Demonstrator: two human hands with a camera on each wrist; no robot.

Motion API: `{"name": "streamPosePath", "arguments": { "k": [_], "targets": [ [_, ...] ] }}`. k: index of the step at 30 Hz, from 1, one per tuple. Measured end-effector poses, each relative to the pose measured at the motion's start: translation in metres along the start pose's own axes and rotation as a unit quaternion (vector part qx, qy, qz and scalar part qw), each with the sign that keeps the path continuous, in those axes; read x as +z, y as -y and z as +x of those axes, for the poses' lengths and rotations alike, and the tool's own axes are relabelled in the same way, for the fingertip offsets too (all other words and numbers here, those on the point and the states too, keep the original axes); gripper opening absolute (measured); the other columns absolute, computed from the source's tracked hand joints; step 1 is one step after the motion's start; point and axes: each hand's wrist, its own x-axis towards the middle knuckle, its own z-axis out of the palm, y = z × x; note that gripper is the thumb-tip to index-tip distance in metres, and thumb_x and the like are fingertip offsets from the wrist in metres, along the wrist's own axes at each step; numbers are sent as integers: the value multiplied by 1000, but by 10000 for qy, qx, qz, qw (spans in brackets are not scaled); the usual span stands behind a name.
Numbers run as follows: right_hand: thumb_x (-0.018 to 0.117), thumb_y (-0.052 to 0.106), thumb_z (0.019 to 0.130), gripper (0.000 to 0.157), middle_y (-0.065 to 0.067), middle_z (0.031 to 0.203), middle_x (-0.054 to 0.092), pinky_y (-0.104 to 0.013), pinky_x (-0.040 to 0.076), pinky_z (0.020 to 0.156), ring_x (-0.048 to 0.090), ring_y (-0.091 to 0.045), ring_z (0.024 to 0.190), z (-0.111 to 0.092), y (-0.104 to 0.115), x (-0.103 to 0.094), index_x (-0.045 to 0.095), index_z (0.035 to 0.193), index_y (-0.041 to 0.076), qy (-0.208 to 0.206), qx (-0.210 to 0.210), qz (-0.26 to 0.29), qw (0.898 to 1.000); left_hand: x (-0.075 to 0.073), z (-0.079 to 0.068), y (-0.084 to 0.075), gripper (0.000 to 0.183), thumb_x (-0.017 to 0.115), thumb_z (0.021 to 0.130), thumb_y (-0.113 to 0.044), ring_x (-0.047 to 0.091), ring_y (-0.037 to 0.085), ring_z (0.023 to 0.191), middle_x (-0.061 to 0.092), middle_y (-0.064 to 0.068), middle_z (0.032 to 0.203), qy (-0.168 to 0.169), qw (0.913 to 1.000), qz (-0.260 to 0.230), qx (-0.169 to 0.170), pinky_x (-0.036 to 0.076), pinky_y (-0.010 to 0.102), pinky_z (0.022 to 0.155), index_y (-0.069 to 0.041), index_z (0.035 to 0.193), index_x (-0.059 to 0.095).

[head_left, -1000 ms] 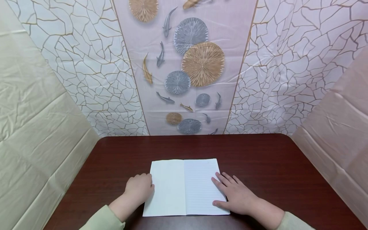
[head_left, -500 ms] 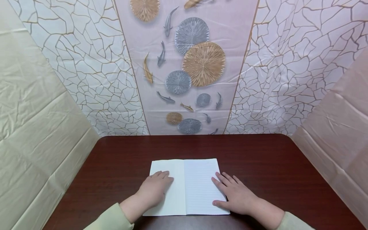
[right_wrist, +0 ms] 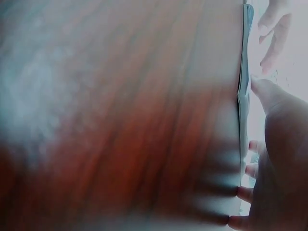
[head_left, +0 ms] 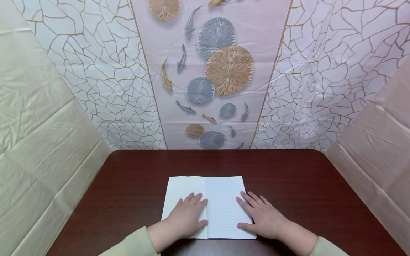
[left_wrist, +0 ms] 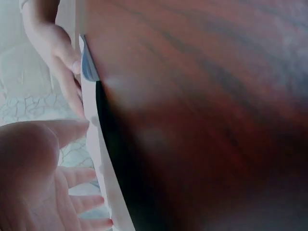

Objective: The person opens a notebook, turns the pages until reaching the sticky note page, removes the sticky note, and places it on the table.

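An open notebook (head_left: 224, 208) lies flat on the table, its left page blank and its right page ruled with lines. My left hand (head_left: 187, 216) rests on the left page, fingers spread, with fingertips and thumb tip close to the centre fold. Over the right edge of the lined page lies my right hand (head_left: 264, 217), fingers straight and apart, the thumb near the lower corner. In the left wrist view the notebook (left_wrist: 103, 159) appears edge-on, with the fingertips touching its upper side. The right wrist view also shows the notebook (right_wrist: 244, 72) from its edge, thumb tip against the page.
A dark reddish-brown table (head_left: 128, 177) carries the notebook near its front edge. Behind it hangs a patterned cloth (head_left: 208, 89) with fish and round motifs. Pale cloth walls (head_left: 48, 160) close in both sides.
My left hand has moved right from the notebook's left edge across the left page to the fold, its fingers spreading out. The right hand has stayed in place.
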Motion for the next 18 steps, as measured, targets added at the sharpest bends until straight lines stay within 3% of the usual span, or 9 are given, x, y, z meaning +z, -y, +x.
{"name": "streamPosePath", "arguments": {
  "k": [6, 12, 18],
  "targets": [
    [49, 75, 87, 88, -12, 158, 35, -61, 30, 108, 31, -38, 143, 0, -5, -1, 41, 152, 16, -189, -331, -100, 9992, 4, 0, -3, 75, 58, 88, -65, 30, 37, 144, 38, 8, 156, 266, 9996, -78, -5, 30, 68, 105, -23, 149, 46],
    [52, 82, 80, 98, -10, 160, 30, -57, 31, 110, 29, -35, 145, -3, -16, -4, 38, 154, 19, 83, -433, 37, 9990, 6, 0, -3, 81, 57, 86, -71, 26, 37, 146, 34, 9, 158, 369, 9993, -95, 26, 27, 69, 106, -27, 152, 42],
    [55, 85, 74, 102, -10, 160, 30, -60, 33, 108, 29, -40, 144, -5, -22, -6, 40, 153, 22, 9, -582, 13, 9983, 7, 0, -4, 80, 56, 86, -72, 26, 38, 146, 32, 9, 159, 379, 9993, -30, 48, 26, 70, 106, -32, 153, 39]
  ]
}}
